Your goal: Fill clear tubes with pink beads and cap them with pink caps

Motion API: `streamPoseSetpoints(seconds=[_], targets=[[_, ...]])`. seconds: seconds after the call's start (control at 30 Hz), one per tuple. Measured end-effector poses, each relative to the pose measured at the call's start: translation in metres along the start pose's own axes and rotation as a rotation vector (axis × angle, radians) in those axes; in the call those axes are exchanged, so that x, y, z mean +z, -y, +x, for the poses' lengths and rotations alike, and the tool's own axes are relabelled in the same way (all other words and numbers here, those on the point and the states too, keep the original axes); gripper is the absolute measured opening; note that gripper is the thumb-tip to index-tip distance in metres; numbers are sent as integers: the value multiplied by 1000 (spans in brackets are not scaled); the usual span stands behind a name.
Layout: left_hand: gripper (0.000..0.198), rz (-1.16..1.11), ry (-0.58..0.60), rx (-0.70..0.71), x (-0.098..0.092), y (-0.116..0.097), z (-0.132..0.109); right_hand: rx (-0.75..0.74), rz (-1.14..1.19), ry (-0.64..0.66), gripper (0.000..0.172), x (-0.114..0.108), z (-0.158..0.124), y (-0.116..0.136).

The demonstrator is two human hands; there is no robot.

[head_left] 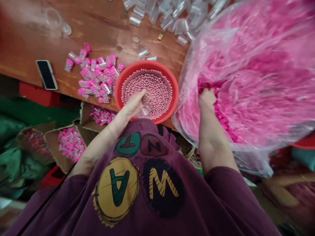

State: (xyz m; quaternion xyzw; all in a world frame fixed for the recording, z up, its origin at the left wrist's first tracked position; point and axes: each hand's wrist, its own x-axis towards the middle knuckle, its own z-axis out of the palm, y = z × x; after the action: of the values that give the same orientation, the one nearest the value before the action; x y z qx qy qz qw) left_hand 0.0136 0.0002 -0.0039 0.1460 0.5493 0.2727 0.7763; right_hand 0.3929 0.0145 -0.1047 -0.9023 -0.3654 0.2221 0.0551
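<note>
My left hand [135, 104] is over the front of a round red basin [175, 91] full of small pink beads [157, 85]. Its fingers are closed around a clear plastic vial [144, 112], which shows only in part. My right hand [208, 97] reaches into the opening of a big clear plastic bag [236, 42] of bright pink caps [222, 119]. Its fingertips are sunk among the caps, so whether they grip one is hidden. Left of the basin lies a pile of bead-filled vials [98, 77] with pink caps on.
Clear vials without caps [169, 14] are heaped at the table's back, and two lie behind the basin. A phone [46, 74] rests near the table's left edge. Cardboard boxes [55, 141] of filled vials stand below. At the lower right, another person's arm [280, 190] shows.
</note>
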Motion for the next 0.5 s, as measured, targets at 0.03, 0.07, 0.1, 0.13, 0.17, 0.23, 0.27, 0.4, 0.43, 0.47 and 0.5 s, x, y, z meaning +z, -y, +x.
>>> streamPoseSetpoints(seconds=[0.03, 0.07, 0.1, 0.13, 0.17, 0.23, 0.27, 0.4, 0.43, 0.47, 0.5], targets=[[39, -39, 14, -25, 2, -2, 0, 5, -20, 18, 54, -1, 0, 4], [41, -77, 29, -48, 4, -4, 0, -1, -39, 27, 64, -3, -2, 8], [42, -112, 46, -67, 5, -6, 0, -21, -61, 35, 69, -4, -4, 10], [44, -143, 63, -80, 5, -8, 1, -50, -87, 40, 73, -7, -6, 12], [46, -168, 82, -87, 5, -9, 1, -82, -114, 47, 76, -9, -9, 11], [54, -200, 133, -89, 5, -11, 0, -121, -153, 59, 79, -12, -14, 7], [60, -208, 163, -86, 6, -11, -1, -107, -150, 50, 81, -14, -14, 3], [69, -203, 262, -74, 7, -13, -9, 93, 102, -232, 73, -12, -12, -12], [66, -195, 276, -78, 7, -13, -11, 142, 239, -311, 68, -10, -15, -11], [62, -184, 287, -83, 7, -13, -13, 164, 398, -360, 61, -7, -21, -8], [58, -171, 297, -88, 7, -13, -14, 144, 565, -375, 55, -5, -31, -2]])
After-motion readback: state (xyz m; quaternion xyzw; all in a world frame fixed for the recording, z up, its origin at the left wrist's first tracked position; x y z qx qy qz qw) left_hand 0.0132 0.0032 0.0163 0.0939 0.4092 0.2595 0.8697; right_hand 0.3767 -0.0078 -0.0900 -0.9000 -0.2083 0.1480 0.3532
